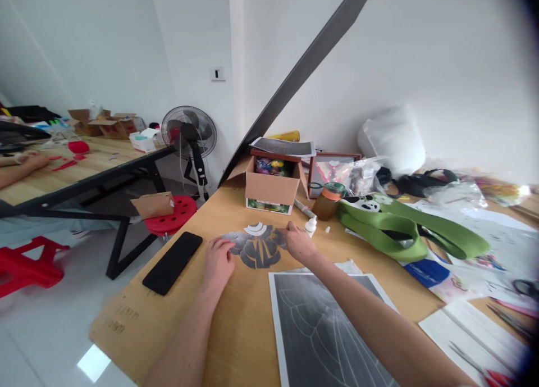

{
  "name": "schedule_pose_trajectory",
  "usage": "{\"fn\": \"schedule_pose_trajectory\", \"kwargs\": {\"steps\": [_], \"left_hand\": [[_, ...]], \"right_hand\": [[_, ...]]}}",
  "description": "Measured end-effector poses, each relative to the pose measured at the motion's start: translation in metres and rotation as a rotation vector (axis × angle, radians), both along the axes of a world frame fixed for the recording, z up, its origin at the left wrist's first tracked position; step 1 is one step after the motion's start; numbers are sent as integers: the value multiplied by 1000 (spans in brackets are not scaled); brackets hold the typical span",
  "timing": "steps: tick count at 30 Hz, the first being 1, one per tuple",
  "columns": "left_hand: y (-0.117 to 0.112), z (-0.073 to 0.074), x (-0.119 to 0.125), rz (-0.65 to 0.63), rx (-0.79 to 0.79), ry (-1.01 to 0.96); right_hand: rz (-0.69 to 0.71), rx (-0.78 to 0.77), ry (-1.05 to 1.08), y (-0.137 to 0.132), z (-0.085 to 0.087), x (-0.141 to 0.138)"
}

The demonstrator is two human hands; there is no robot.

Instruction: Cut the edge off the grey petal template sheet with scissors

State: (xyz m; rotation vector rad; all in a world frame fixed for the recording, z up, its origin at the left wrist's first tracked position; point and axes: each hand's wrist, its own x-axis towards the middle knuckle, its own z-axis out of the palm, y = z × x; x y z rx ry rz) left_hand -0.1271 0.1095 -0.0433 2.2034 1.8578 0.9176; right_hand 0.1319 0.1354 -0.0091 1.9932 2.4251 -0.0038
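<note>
Grey cut paper pieces [261, 253] lie on the wooden table in a fan-like, petal shape, with a white arc at the top. My left hand [219, 256] rests at their left side, fingers curled, the fingertips closed on the edge of a grey piece. On the opposite side my right hand [298, 242] pinches a grey piece at the right edge; its fingertips partly hide it. Just beyond the right hand stands a small white bottle [310, 226], its small white cap [327, 230] lying beside it. A dark printed sheet with pale curved lines [320, 325] lies under my right forearm.
A black phone [172, 263] lies left of my left hand. Behind are an open cardboard box [270, 186] and a brown jar [326, 203]. Green fabric strips [383, 227] and scissors [480, 364] lie right. At another table, a person's hand [36, 159] shows.
</note>
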Motion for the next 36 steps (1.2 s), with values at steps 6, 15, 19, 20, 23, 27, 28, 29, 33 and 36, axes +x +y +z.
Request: {"fn": "schedule_pose_trajectory", "kwargs": {"steps": [6,15,19,20,23,27,28,29,33,36], "left_hand": [[0,0,-1,-1,0,-8],[1,0,-1,-15,15,-27],[1,-1,-2,-26,32,-38],[2,-2,-2,-29,39,-42],[2,-5,-1,-35,62,-59],[3,-10,-1,-43,89,-78],[3,-11,-1,-45,94,-81],[4,-11,-1,-47,99,-83],[4,-11,-1,-49,112,-84],[3,-10,-1,-54,117,-84]], "right_hand": [[-34,-47,-53,4,5,-9],[26,-17,-76,6,5,-5],[45,26,-64,3,4,-2],[55,36,-60,0,3,-1],[95,49,-48,-10,0,2],[131,50,-42,-18,-7,3],[135,53,-41,-18,-8,4],[138,56,-41,-18,-9,4],[148,72,-33,-14,-12,5],[153,82,-30,-12,-13,6]]}}
